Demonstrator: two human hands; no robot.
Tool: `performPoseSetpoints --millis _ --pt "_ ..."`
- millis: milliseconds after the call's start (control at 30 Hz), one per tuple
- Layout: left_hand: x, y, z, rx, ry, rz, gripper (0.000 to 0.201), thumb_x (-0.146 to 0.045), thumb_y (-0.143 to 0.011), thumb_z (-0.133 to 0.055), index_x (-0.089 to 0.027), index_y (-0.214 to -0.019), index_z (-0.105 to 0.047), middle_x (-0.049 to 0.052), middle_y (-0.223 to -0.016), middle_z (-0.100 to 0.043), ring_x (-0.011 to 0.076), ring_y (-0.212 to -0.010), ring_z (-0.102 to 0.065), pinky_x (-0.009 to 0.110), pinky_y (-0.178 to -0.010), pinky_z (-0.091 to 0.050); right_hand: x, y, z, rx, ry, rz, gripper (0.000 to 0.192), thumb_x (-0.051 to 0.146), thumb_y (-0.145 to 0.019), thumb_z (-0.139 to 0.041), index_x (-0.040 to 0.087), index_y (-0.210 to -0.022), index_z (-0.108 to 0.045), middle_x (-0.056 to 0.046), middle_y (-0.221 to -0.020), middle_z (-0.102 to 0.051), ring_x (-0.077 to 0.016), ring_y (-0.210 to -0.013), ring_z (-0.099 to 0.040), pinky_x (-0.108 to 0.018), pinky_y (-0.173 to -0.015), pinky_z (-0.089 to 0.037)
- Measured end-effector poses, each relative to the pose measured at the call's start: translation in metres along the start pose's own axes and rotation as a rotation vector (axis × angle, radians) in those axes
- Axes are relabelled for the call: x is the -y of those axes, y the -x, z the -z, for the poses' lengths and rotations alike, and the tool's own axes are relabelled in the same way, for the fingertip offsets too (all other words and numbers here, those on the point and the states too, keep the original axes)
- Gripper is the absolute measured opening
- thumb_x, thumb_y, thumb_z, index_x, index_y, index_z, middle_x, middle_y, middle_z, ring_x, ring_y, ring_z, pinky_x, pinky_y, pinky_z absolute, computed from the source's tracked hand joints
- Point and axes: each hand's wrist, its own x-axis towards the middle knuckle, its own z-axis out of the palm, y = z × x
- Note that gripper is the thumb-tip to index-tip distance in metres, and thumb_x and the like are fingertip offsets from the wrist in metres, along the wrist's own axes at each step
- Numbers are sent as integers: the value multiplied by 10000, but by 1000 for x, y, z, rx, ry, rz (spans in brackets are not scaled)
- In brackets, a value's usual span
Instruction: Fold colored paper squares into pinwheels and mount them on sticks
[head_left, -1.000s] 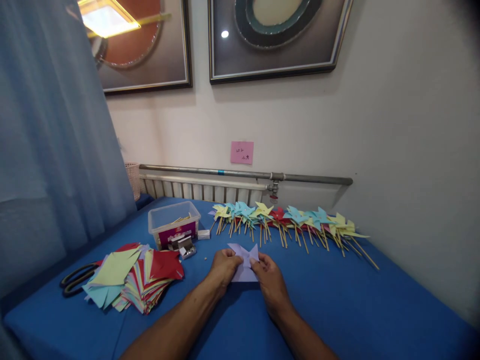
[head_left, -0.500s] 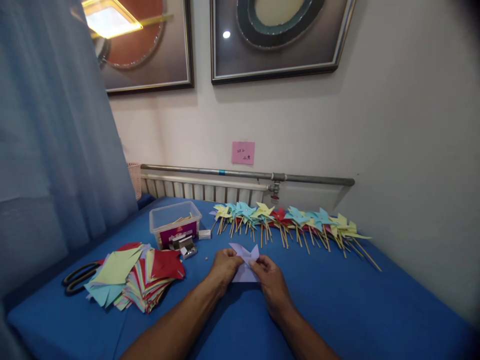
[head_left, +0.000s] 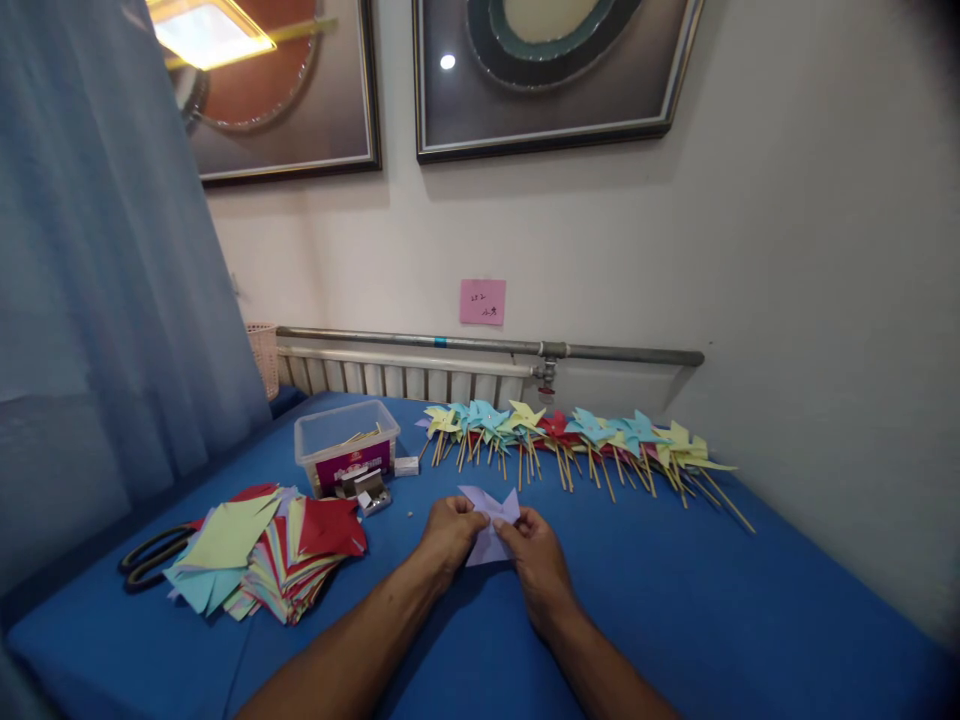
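Observation:
A lilac paper pinwheel [head_left: 489, 546], partly folded, is held between both hands above the blue-covered table [head_left: 645, 640]. My left hand [head_left: 448, 535] pinches its left side, thumb near the middle. On the right side, my right hand [head_left: 534, 550] pinches it too, thumb and fingers closed on a folded blade. Two of its points stick up at the top, and the lower part hangs flat. Whether a pin sits at its centre I cannot make out. To the left lies a fanned stack of coloured paper squares [head_left: 281, 565], red, yellow, blue and lilac, with cut slits.
Scissors [head_left: 154, 557] with black handles lie partly under the stack. Behind it stand a clear plastic tub [head_left: 346, 450] holding sticks, a small open box [head_left: 373, 493] and a white box [head_left: 406, 466]. Several finished pinwheels [head_left: 592, 428] on sticks line the back, before a metal pipe [head_left: 630, 353].
Both thumbs have shifted slightly closer to the centre of the lilac pinwheel, and its lower edge tilts a little. The camera view has moved slightly.

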Motion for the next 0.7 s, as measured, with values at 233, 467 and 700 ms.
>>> performPoseSetpoints --millis 233,467,700 --pt "-4 5 -2 15 18 25 280 -202 -587 -751 -196 -558 -473 -73 -441 -455 69 -408 -350 218 -445 -244 -1 0 0 -10 22 14 344 374 -614 -803 221 -888 -662 -38 -806 -780 -231 -695 -704 -319 -651 -532" --pt "-9 10 -2 44 46 33 268 -237 -584 -752 -197 -574 -487 -61 -456 -472 77 -419 -381 224 -455 -267 -4 -3 1 -28 31 29 301 328 -608 -774 217 -859 -651 -13 -749 -754 -208 -672 -683 -297 -650 -513" --pt "-13 11 -2 53 21 32 306 -277 -544 -767 -197 -545 -471 -65 -442 -443 65 -414 -355 219 -448 -243 -7 -7 3 -74 92 22 270 324 -584 -755 219 -809 -647 -3 -679 -728 -206 -617 -659 -286 -583 -489"
